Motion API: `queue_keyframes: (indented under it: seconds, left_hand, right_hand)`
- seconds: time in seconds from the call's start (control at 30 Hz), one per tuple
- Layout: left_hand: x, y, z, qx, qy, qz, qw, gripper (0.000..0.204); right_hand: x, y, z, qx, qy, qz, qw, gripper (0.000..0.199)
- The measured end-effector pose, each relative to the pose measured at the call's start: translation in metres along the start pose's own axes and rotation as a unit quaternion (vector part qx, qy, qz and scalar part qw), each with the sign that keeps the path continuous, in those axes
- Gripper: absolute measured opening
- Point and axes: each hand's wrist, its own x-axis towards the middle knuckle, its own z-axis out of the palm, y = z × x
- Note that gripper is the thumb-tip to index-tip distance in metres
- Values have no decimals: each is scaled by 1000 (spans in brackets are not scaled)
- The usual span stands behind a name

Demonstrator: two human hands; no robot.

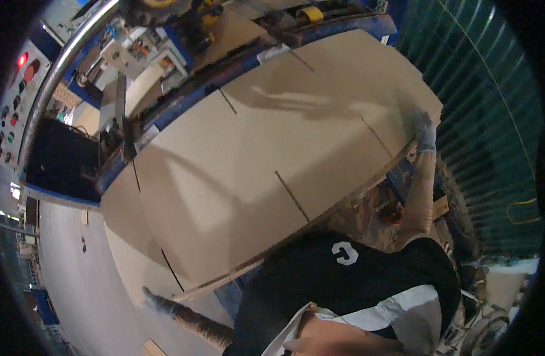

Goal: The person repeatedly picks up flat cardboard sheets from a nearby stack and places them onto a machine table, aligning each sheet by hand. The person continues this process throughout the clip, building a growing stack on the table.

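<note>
One broad tan cardboard sheet with dark slots (254, 154) lies against a blue metal machine (376, 25) in the head view; the grey-gloved left hand (159, 304) is at its near-left corner, the grey-gloved right hand (425, 132) on its right end; whether fingers pinch, I cannot tell.

Large tan slotted cardboard sheet (248, 148): matt, paper-like, smooth to my eye. Curved silver metal tube (53, 77): polished, glossy. Green corrugated wall panel (480, 118): ridged, looks like metal. Black shirt (302, 267): matt cloth.
</note>
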Motion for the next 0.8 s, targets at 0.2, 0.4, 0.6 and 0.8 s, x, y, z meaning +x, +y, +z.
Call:
queue_keyframes:
  seconds: [0.2,0.4,0.6,0.8]
  left_hand:
    - [-20,38,-24,-199,-75,80,974,85]
    - [36,42,-85,-424,-149,257,855,63]
    - [108,43,-38,-475,-362,-33,801,31]
    - [-33,-6,-36,-264,-230,275,895,31]
  right_hand:
    - [31,45,22,237,-98,67,964,52]
    - [26,6,-3,415,86,66,903,59]
    - [0,-99,-77,611,-109,76,780,49]
    - [-154,-128,-123,315,-59,-151,935,32]
